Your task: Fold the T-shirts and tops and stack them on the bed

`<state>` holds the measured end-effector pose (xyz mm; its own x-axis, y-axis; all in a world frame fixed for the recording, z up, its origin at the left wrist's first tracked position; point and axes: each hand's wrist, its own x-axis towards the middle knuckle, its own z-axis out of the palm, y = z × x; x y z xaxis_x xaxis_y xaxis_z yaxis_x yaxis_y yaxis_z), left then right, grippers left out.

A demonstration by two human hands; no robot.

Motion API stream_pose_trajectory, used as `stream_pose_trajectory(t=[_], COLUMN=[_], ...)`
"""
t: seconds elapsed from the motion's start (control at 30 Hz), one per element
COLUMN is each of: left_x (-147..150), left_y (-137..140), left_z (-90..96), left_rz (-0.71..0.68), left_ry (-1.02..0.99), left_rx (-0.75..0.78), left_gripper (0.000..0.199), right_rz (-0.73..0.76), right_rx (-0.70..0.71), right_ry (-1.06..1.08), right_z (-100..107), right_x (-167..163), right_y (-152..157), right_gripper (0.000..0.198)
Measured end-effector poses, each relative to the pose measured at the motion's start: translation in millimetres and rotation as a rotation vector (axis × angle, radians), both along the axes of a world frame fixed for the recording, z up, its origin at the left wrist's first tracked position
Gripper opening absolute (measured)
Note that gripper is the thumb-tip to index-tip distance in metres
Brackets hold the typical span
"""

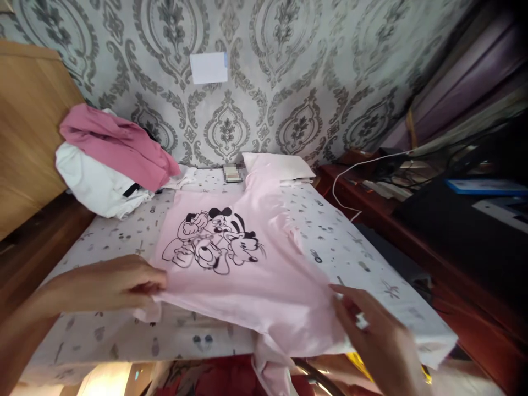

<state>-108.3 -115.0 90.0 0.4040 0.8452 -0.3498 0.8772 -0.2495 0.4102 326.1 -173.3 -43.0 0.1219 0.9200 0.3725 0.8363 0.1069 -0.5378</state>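
So my left hand (pixel 138 281) and right hand (pixel 369 324) each pinch an edge of the pink shirt (pixel 247 275), which droops over the patterned sheet's (pixel 358 247) near edge. I'd call this straightening; next move probably needs an even tug.

From where I stand, I can't read a word or number anywhere. The shirt (pixel 284 258) carries only a black line print (pixel 212 242) of cartoon figures, and I make out no lettering in it. The card (pixel 209 68) on the wall looks plain white; the small square thing (pixel 232 174) near the pillow (pixel 284 166) is too blurred to read.
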Motion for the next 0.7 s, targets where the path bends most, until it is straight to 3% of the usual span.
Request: stream_pose_trajectory(t=[0.07, 0.13, 0.23, 0.3, 0.37, 0.43, 0.57, 0.7], left_x=[5.2, 0.7, -17.0, -27.0, -31.0, -29.7, -22.9, -22.3], left_y=[8.6, 30.4, 88.2, 137.7, 185.9, 224.1, 261.2, 268.3], left_z=[-0.8, -10.7, -38.2, -58.9, -77.3, -92.4, -115.1, -126.5], left_rz=[-0.143, -0.133, -0.02, 0.12, 0.315, 0.466, 0.555, 0.558], left_ry=[0.009, -0.04, -0.119, -0.169, -0.144, -0.057, 0.044, 0.063], left_rx=[-0.266, -0.309, -0.121, 0.148, 0.362, 0.443, 0.47, 0.439], left_gripper=[0.016, 0.023, 0.026, 0.028, 0.026, 0.026, 0.035, 0.031], right_rz=[-0.005, 0.013, 0.021, 0.056, 0.069, -0.031, -0.134, -0.153], right_rx=[-0.04, -0.106, -0.098, -0.095, -0.175, -0.331, -0.421, -0.472], right_ry=[-0.027, -0.067, -0.077, 0.027, 0.276, 0.661, 0.801, 0.891], right_z=[0.7, 0.6, 8.3, 20.5, 34.3, 44.4, 42.8, 20.5], right_x=[26.9, 47.6, 55.8, 45.3, 25.9, 2.9, -34.8, -48.0], right_y=[4.7, 17.0, 59.3, 105.9, 163.8, 226.1, 332.7, 384.7], right_gripper=[0.025, 0.025, 0.027, 0.023, 0.014, 0.014, 0.024, 0.037])
